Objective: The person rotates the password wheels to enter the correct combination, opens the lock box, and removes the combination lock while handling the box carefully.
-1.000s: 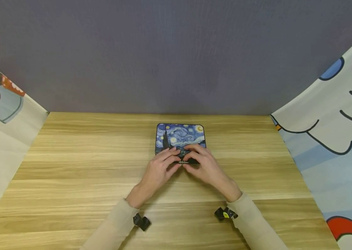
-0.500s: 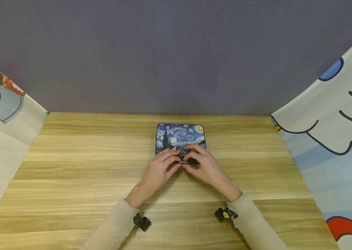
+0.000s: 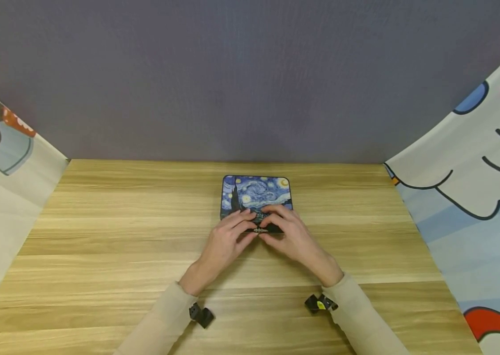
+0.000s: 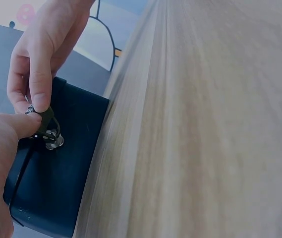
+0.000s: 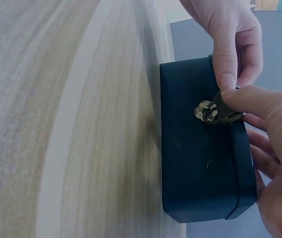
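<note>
A tin box (image 3: pixel 256 191) with a swirling blue night-sky painting on its lid sits at the far middle of the table. Its dark front wall (image 5: pixel 195 158) shows in the right wrist view. A small dark padlock (image 5: pixel 226 115) hangs by its shackle at a metal hasp (image 4: pixel 55 143) there. My left hand (image 3: pixel 225 239) pinches the padlock from the left, other fingers on the lid. From the right, my right hand (image 3: pixel 293 237) pinches it too, with the fingertips of both hands almost meeting. Those fingertips hide much of the padlock; its silvery ridged edge peeks out.
Wood-grained tabletop (image 3: pixel 121 222) spreads around the box. Behind it rises a grey wall panel (image 3: pixel 232 84). Cartoon-printed curtains (image 3: pixel 476 197) flank the right and left sides. A small black device (image 3: pixel 201 315) sits on each sleeve cuff.
</note>
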Demonstrator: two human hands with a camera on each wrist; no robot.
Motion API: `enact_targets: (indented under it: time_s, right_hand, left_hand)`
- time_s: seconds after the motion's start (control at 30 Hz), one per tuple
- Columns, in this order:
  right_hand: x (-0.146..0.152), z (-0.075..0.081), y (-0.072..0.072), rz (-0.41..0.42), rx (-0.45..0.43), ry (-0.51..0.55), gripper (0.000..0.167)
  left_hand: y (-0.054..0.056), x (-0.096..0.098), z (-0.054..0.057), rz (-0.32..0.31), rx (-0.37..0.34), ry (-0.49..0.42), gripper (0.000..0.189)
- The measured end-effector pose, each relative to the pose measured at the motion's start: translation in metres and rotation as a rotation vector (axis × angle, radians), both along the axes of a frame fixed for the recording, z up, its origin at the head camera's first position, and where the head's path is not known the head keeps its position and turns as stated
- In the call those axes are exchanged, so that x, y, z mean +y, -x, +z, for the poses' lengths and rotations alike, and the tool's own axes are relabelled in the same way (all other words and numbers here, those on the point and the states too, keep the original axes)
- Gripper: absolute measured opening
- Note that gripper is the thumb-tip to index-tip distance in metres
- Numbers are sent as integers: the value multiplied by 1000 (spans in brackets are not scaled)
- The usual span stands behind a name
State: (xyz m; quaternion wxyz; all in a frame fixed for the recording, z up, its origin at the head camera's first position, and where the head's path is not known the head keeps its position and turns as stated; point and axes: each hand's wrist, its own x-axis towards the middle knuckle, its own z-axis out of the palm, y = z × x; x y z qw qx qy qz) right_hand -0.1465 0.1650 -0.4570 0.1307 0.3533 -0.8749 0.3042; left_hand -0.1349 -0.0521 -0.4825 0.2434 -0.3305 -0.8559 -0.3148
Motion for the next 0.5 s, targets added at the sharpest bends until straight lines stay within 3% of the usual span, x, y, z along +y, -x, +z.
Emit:
enact_targets:
  time_s: [0.5]
  right_hand:
    - [0, 0, 0, 1, -2, -3, 22]
  left_hand:
    - [1, 1, -1, -5, 26, -11, 19]
